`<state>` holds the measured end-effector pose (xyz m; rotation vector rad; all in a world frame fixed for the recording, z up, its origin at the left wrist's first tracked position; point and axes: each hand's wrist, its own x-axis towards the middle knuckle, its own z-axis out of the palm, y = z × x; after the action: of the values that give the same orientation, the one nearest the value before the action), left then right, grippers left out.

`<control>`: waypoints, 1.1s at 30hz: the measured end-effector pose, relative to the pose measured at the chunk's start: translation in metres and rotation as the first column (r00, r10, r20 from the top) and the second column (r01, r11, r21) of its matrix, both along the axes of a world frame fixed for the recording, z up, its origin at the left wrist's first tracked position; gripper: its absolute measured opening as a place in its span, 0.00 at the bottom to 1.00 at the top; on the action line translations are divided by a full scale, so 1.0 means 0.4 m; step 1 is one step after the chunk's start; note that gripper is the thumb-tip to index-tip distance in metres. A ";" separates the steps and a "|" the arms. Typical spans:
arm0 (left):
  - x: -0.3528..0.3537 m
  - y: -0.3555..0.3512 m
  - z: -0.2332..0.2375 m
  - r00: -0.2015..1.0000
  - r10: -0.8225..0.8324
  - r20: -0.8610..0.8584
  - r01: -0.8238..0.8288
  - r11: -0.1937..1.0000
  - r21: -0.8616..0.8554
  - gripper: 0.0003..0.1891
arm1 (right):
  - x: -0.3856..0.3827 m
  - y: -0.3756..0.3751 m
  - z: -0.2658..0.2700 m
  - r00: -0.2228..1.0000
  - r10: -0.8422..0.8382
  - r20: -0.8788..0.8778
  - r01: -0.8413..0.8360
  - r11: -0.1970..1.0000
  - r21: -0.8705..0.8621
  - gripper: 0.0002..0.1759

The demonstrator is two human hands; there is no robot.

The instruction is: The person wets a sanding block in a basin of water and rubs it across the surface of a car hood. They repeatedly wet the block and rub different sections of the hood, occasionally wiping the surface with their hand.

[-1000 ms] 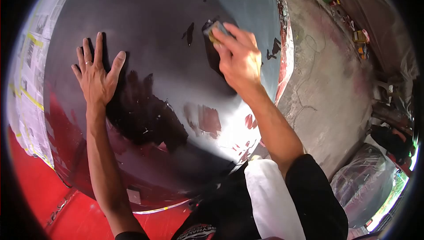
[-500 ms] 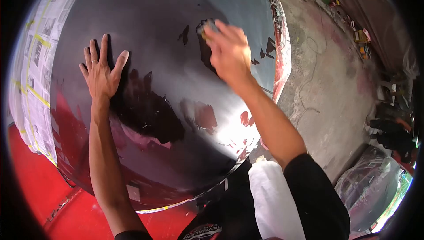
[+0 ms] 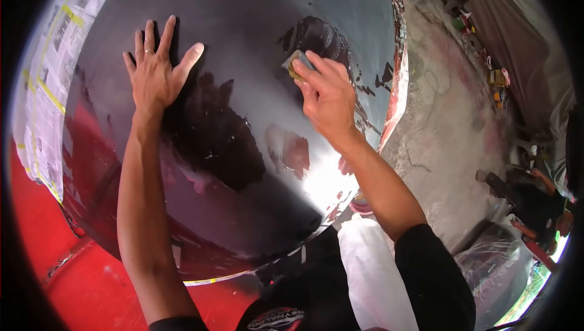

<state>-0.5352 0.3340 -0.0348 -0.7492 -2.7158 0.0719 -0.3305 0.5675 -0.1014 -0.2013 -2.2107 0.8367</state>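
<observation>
Black shirt [image 3: 322,297]: pale lettering [image 3: 277,319] reads "REYNALDO", ending unclear; smaller line beneath illegible. Newspaper masking sheets [image 3: 56,51] at left: print too small to read.

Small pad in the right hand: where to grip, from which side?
I'd pinch the small pad by opposite edges, coming from above and the near right, where the right hand already reaches in. Its underside seems to face the dark panel, which likely leaves only edges and upper face for fingers.

The left hand [image 3: 155,81] lies palm down, fingers [image 3: 167,35] splayed; the right hand [image 3: 333,101], arm [image 3: 384,186] bent, pinches with curled fingers.
</observation>
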 end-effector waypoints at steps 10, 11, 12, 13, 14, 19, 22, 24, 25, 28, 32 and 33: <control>0.013 0.002 0.013 1.000 0.012 0.029 -0.011 1.000 -0.027 0.44 | -0.061 0.045 -0.013 0.998 -0.051 0.046 0.048 0.997 0.064 0.17; 0.008 0.003 0.014 1.000 0.007 0.027 -0.007 1.000 -0.024 0.44 | -0.095 0.073 -0.004 0.997 -0.077 0.025 0.075 0.995 0.070 0.17; 0.008 0.005 0.014 1.000 0.007 0.028 -0.006 1.000 -0.020 0.44 | -0.128 0.087 0.029 0.992 -0.095 0.078 0.091 0.995 0.046 0.17; 0.009 0.005 0.010 1.000 0.007 0.024 -0.006 1.000 -0.019 0.44 | -0.125 0.085 0.031 0.993 -0.095 0.075 0.091 0.995 0.047 0.17; 0.008 0.004 0.006 1.000 0.006 0.012 -0.006 1.000 -0.015 0.45 | -0.117 0.075 0.030 0.990 -0.107 0.093 0.105 0.994 0.032 0.18; 0.013 -0.001 0.003 1.000 0.022 0.015 -0.022 1.000 -0.013 0.46 | -0.016 0.021 -0.031 1.000 -0.022 -0.002 0.022 0.999 0.042 0.17; 0.005 0.004 0.009 1.000 0.010 0.002 -0.010 1.000 -0.004 0.46 | -0.154 0.079 0.034 0.990 -0.108 0.090 0.112 0.993 -0.038 0.17; 0.005 0.007 0.007 1.000 0.012 0.006 -0.012 1.000 0.008 0.46 | -0.102 0.045 0.016 0.994 -0.080 0.068 0.080 0.997 -0.001 0.17; 0.000 0.011 0.008 1.000 0.017 0.005 -0.017 1.000 0.009 0.46 | -0.067 0.020 0.001 0.998 -0.051 0.045 0.049 0.998 0.041 0.17; 0.009 0.001 0.015 0.999 0.018 0.028 -0.017 1.000 -0.015 0.43 | -0.087 0.000 0.005 0.999 0.019 0.033 -0.018 0.999 -0.033 0.17; 0.009 0.000 0.005 1.000 0.007 0.011 -0.007 1.000 0.006 0.45 | -0.134 0.025 0.026 0.999 0.023 0.029 -0.023 1.000 0.007 0.17; 0.004 0.000 0.002 1.000 0.000 -0.007 0.000 1.000 0.011 0.46 | -0.105 0.015 0.017 0.998 0.040 0.046 -0.040 0.999 -0.003 0.16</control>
<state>-0.5337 0.3338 -0.0341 -0.7449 -2.7073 0.0589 -0.3724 0.5733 -0.0946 -0.1798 -2.2637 0.8644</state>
